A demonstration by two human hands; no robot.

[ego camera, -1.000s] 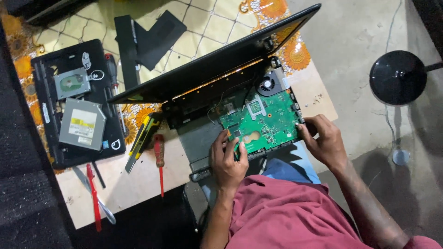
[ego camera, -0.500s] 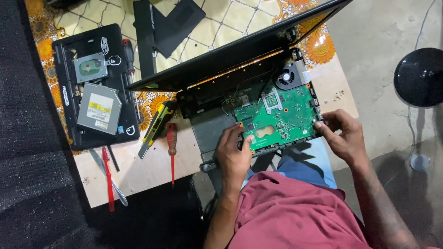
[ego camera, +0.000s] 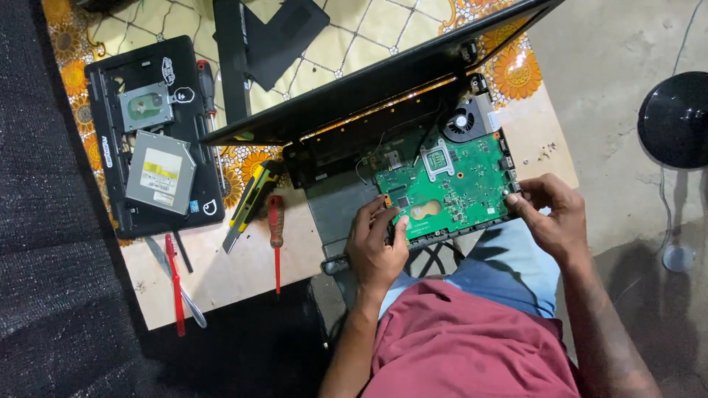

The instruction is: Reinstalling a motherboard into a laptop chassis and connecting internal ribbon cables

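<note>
Risk of flexing or cracking the green circuit board (ego camera: 450, 184), judged from a grip at two opposite edges only, with the opened laptop base (ego camera: 346, 206) overhanging the near edge of the tabletop (ego camera: 243, 265) toward the lap. Risk too of snagging a thin dark wire (ego camera: 366, 151) at the board's upper left if lifted unevenly, and of knocking the round cooling fan (ego camera: 462, 121) at its upper right corner. Possible slip toward the floor, given nothing beneath the lower edge but a knee in light jeans. Board lying in the centre right of the frame, tilted slightly, below the raised dark lid (ego camera: 383, 81). Left hand (ego camera: 376, 247) at the lower left edge, fingers (ego camera: 399, 226) curled and pressed onto the board's rim, thumb side tucked against the frame. Right hand (ego camera: 553, 217) at the right edge, fingertips pinching the board's corner just beside the ports. At left of the frame, well apart: a second stripped laptop shell (ego camera: 110, 147) bearing a silver drive (ego camera: 159, 171), a yellow utility knife (ego camera: 247, 203), red-handled screwdrivers (ego camera: 275, 221).
</note>
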